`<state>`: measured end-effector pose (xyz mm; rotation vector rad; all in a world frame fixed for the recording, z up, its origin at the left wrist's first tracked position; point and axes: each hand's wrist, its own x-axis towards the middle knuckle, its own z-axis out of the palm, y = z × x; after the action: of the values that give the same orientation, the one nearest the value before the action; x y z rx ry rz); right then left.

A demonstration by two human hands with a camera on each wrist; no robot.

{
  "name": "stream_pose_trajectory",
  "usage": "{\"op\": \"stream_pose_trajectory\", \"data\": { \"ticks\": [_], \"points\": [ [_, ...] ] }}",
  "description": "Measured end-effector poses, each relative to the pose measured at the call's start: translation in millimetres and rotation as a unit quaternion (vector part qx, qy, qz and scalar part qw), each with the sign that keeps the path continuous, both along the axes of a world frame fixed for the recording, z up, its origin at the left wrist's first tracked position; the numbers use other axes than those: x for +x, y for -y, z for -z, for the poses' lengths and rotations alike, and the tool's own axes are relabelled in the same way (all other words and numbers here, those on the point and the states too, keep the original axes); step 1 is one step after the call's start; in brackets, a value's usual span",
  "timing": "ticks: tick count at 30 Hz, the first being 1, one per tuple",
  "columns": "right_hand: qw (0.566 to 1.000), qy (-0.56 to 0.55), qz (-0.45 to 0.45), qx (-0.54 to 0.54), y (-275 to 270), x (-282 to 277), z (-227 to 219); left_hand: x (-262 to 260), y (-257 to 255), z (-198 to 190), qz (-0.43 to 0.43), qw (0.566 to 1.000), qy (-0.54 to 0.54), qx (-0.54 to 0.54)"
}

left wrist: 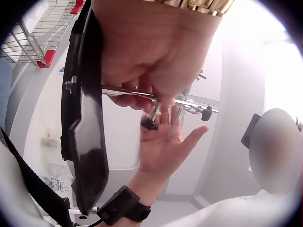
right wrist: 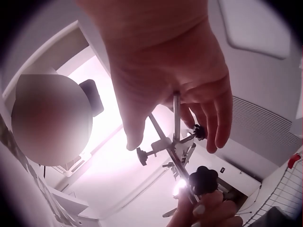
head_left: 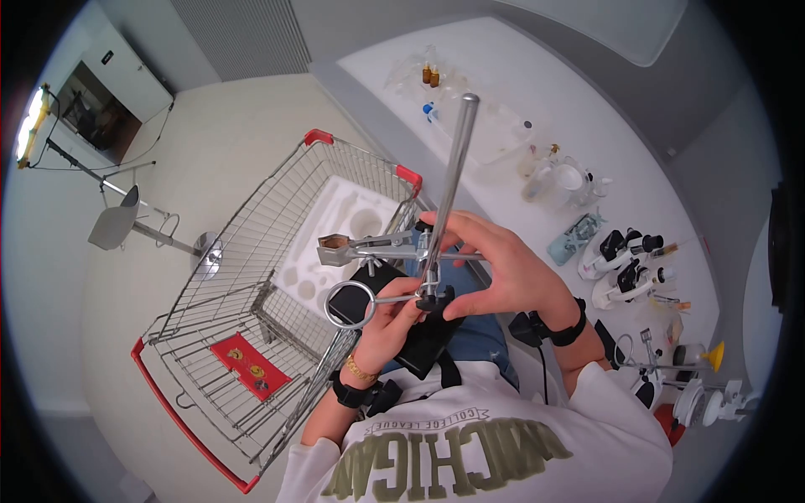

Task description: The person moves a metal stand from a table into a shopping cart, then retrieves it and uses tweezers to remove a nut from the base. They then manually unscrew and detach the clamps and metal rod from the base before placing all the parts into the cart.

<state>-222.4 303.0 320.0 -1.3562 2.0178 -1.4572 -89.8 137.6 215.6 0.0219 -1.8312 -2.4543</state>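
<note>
A metal stand rod (head_left: 453, 180) rises from a black base (head_left: 423, 344) near the person's lap. It carries a clamp (head_left: 369, 250) with gripping jaws and, lower down, a metal ring (head_left: 350, 304). The left hand (head_left: 387, 331) grips the rod beside the ring's holder; its fingers curl round the rod (left wrist: 125, 91) in the left wrist view. The right hand (head_left: 516, 268) is around the clamp's holder, thumb spread away and fingers loosely bent by a black knob (right wrist: 199, 132). The end of a thin rod (right wrist: 177, 116) points at its palm. Another black knob (right wrist: 203, 180) is near the left hand.
A shopping cart (head_left: 249, 366) on the left holds a white foam tray (head_left: 335, 205). Along the white table (head_left: 495, 50) are small brown bottles (head_left: 431, 76), glassware (head_left: 567, 178), a blue pack (head_left: 576, 238) and microscopes (head_left: 616, 251). Another stand with a yellow funnel (head_left: 714, 356) is at the right.
</note>
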Motion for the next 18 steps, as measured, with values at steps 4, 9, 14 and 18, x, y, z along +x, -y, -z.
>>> {"op": "stream_pose_trajectory", "data": {
  "ticks": [4,9,14,18],
  "points": [
    [0.998,0.04,0.012,0.048,3.2,4.2,-4.5,-1.3,-3.9,4.9,-0.04,0.999,-0.019,-0.025],
    [0.995,0.049,0.06,0.056,5.4,16.1,-0.3,0.3,-1.4,8.1,-0.029,1.0,-0.006,-0.007],
    [0.994,0.024,0.09,0.054,8.3,21.2,1.2,-2.1,-3.7,13.7,-0.02,1.0,-0.017,-0.014],
    [0.993,-0.014,0.105,0.047,9.8,27.5,0.6,-1.0,0.9,19.7,-0.001,1.0,0.017,0.026]
  ]
}}
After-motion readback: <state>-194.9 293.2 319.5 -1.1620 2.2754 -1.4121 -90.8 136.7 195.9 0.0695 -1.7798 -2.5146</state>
